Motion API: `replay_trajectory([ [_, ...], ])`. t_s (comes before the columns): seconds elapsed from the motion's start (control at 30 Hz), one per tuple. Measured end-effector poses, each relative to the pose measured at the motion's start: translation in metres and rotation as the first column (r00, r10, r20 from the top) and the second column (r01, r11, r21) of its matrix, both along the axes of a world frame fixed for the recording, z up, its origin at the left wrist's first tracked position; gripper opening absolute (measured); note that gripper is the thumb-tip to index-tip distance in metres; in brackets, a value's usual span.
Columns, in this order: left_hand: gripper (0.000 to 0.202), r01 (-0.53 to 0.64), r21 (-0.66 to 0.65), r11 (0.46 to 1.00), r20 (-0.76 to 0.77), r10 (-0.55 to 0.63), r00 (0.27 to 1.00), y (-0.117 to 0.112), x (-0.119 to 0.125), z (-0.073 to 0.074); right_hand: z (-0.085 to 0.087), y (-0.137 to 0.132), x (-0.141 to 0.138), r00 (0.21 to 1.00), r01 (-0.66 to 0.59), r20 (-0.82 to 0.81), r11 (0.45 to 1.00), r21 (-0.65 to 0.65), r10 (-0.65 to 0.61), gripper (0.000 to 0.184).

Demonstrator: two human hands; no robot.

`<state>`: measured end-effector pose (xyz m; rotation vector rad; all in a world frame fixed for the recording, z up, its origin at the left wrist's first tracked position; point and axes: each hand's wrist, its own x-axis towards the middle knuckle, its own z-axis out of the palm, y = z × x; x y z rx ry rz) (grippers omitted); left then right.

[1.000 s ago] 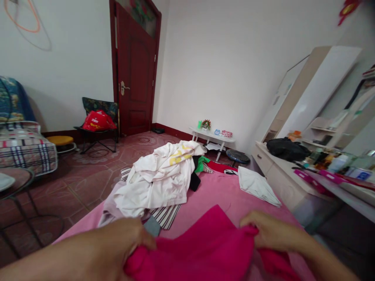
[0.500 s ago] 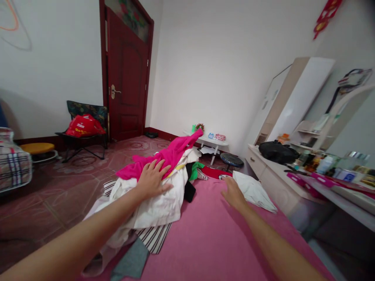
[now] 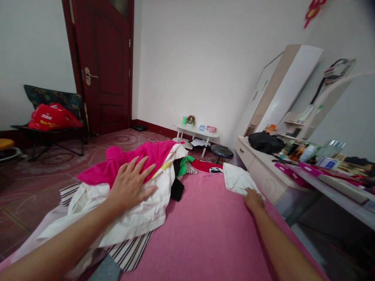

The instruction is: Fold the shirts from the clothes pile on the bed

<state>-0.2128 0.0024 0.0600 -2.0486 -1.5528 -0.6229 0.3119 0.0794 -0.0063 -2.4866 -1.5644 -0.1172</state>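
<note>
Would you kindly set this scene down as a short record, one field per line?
Left hand: fingers spread, resting across the magenta garment and the white garment
Right hand: at the near edge of the folded white cloth; grip unclear
Layering: magenta garment over part of the white garment; striped cloth showing beneath
Surface: pink cover
Background: dark red door, low white table
Right side: black bag on a pale dresser

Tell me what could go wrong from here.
The bright pink garment is draped loosely over the white garment, so a push from the left hand might slide it toward the floor. The right hand is at the near edge of the white cloth; pulling there alone could crumple it.
</note>
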Motion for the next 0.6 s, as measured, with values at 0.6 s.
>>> replay_trajectory([
  [0.6,0.062,0.019,0.018,1.000,0.025,-0.019,0.999,-0.010,0.003,0.004,0.073,-0.234,-0.251,0.082,-0.992,-0.707,0.128,0.012,0.702,0.014],
])
